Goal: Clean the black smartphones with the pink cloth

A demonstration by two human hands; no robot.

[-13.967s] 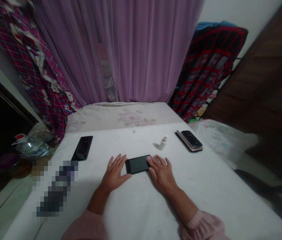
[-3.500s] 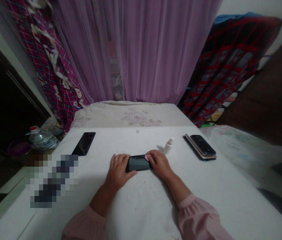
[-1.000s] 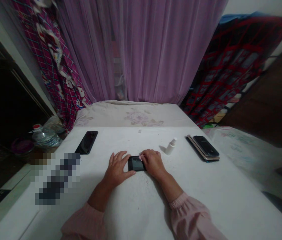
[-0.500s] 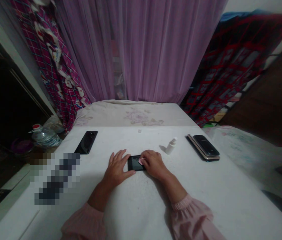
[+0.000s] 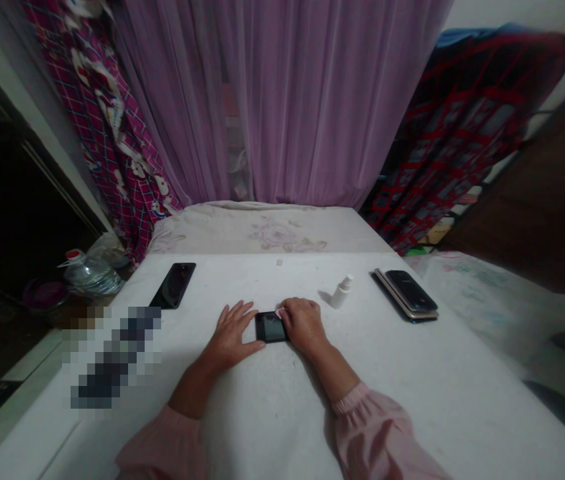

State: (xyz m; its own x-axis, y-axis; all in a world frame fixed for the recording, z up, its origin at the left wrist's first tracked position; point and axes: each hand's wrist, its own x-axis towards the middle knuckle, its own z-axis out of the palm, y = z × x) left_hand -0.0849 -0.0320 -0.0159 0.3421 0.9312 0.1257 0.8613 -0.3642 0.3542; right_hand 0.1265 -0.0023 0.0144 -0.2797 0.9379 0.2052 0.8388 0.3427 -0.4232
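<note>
A black smartphone (image 5: 271, 328) lies flat and sideways on the white table cover, its screen facing up. At its left end, the thumb and index finger of my left hand (image 5: 232, 337) brace the two long edges, while the other fingers spread over the cover. My right hand (image 5: 305, 325) is closed on a small pink cloth (image 5: 280, 313), pressed at the phone's upper right edge. That hand hides the phone's right end and most of the cloth. Just beyond my right hand, a small white spray bottle (image 5: 342, 292) stands upright.
Several phones lie in a stack (image 5: 407, 295) at the right. Another black phone (image 5: 175, 285) rests at the left, beside a pixelated dark area. A tiny square piece (image 5: 279, 263) sits further back. Purple curtains (image 5: 312, 100) hang behind; a plastic water jug (image 5: 89, 272) stands off the left edge.
My right hand has moved the pink cloth slightly up and left, from the middle of the screen to the phone's upper edge. My left hand stays at the phone's left end.
</note>
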